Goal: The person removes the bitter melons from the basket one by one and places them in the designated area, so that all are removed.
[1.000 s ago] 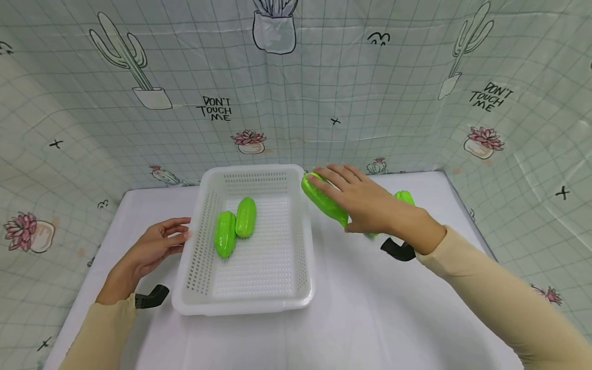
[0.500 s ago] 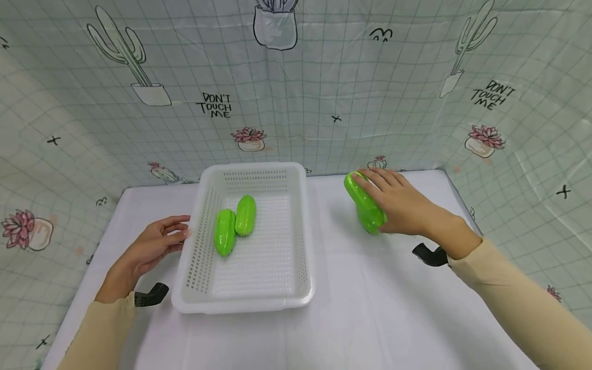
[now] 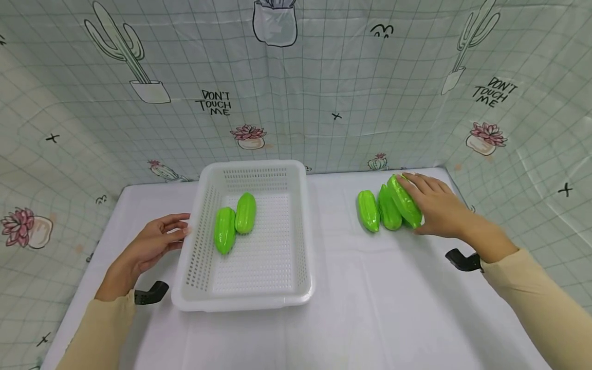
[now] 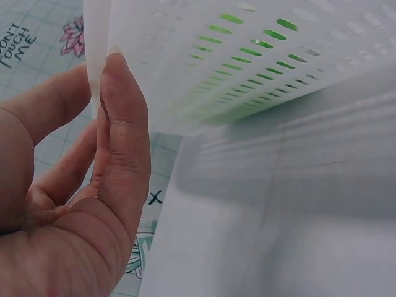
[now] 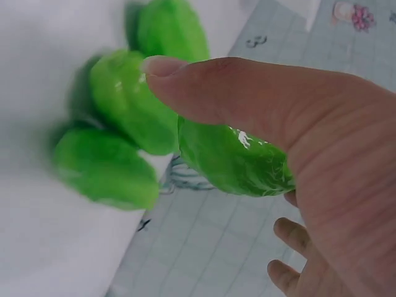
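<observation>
My right hand (image 3: 441, 205) holds a glossy green, ribbed, cucumber-shaped vegetable (image 3: 404, 201), with the thumb along its near side in the right wrist view. Three similar vegetables lie close by on the table: one at the left (image 3: 368, 210), one in the middle (image 3: 389, 209), and a third (image 5: 170, 31) that the held one mostly hides in the head view. Two more of the kind, one (image 3: 224, 230) lower and one (image 3: 246, 213) higher, lie side by side in a white perforated basket (image 3: 305, 257). At the basket's left rim, my left hand (image 3: 154, 241) pinches the edge between thumb and fingers.
A white cloth (image 3: 370, 308) covers the table. Behind and at both sides hangs a grid-patterned curtain (image 3: 296, 113) with printed cacti. Black camera mounts stick out at the left wrist (image 3: 151, 293) and right wrist (image 3: 462, 260).
The right hand has carried its green vegetable rightward, from beside the basket to above the others on the table, which now show. My left hand has stayed at the basket rim.
</observation>
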